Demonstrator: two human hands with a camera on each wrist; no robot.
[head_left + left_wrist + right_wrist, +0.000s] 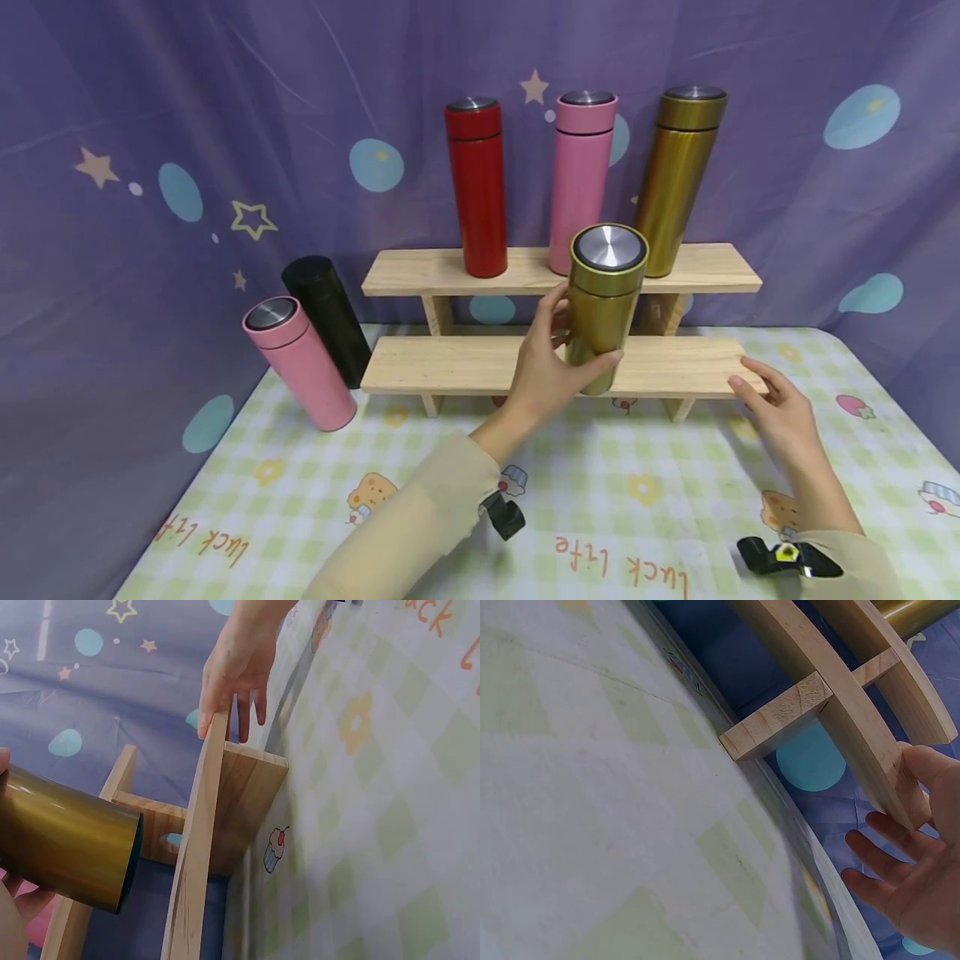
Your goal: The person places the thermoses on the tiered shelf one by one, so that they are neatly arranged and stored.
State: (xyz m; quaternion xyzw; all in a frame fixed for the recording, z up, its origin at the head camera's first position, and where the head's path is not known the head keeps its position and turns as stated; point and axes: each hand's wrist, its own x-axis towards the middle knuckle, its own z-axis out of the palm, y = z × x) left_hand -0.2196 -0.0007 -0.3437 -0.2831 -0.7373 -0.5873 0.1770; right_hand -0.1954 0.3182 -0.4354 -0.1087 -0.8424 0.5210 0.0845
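While the left hand [542,362] holds a gold bottle [603,317], thumb and fingers curled round its side, the right hand [783,410] pinches the right end of the lower wooden shelf [450,364]. The held bottle is roughly upright, its base near that shelf but apart from it, as the left wrist view shows. On the upper shelf [408,268] stand a red bottle [477,192], a pink bottle [581,175] and a second gold bottle [678,183]. Left of the shelves, another pink bottle [307,367] stands beside a black bottle [327,321] on the checked tablecloth [630,517].
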